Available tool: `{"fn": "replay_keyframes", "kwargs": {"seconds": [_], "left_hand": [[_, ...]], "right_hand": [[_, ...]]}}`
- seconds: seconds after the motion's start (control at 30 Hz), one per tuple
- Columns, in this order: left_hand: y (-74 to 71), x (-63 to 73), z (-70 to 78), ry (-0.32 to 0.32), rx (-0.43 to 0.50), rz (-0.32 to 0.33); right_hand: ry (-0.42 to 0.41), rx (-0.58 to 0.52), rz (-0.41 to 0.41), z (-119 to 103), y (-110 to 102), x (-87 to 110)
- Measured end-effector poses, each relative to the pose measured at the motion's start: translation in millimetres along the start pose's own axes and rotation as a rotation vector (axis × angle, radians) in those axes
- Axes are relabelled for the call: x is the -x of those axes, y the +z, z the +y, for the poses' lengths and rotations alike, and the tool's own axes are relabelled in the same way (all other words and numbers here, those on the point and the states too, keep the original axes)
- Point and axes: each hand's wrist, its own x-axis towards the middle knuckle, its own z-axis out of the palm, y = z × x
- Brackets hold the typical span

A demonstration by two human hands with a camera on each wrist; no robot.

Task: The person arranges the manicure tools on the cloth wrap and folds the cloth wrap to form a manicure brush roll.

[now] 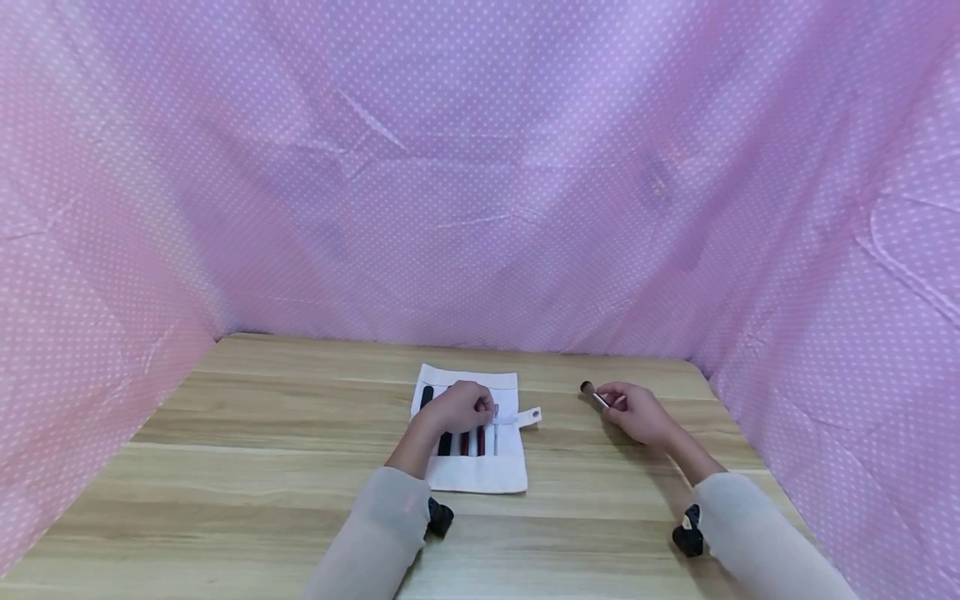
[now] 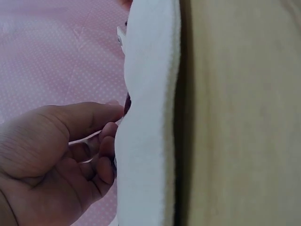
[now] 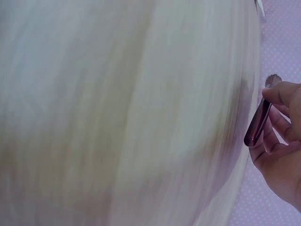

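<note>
While a pouch [image 1: 482, 476] is lying beneath the left hand [image 1: 461, 407], grip unclear, the right hand [image 1: 639, 413] is pinching a brush [image 1: 596, 396]. That's likely aiding control.

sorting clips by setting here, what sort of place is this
Probably a makeshift recording booth, though the room beyond is hidden: pink polka-dot cloth hangs on three sides of a wood-grain tabletop, and a small black device shows beside each pale sleeve.
</note>
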Motion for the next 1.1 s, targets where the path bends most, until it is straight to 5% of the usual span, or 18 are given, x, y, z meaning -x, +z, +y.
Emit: {"fn": "replay_keyframes", "kwargs": {"seconds": [0.4, 0.77, 1.1], "left_hand": [[13.1, -14.0, 10.3, 0.036, 0.016, 0.015], [16.7, -17.2, 7.4, -0.013, 0.001, 0.015], [16.1, -16.1, 5.1, -0.016, -0.004, -0.006]], "right_hand": [[0.020, -0.035, 0.025, -12, 11, -12.1], [0.048, -0.093, 0.041, -32, 21, -27.6], [0.071, -0.357, 0.077, -65, 32, -45.4]]}}
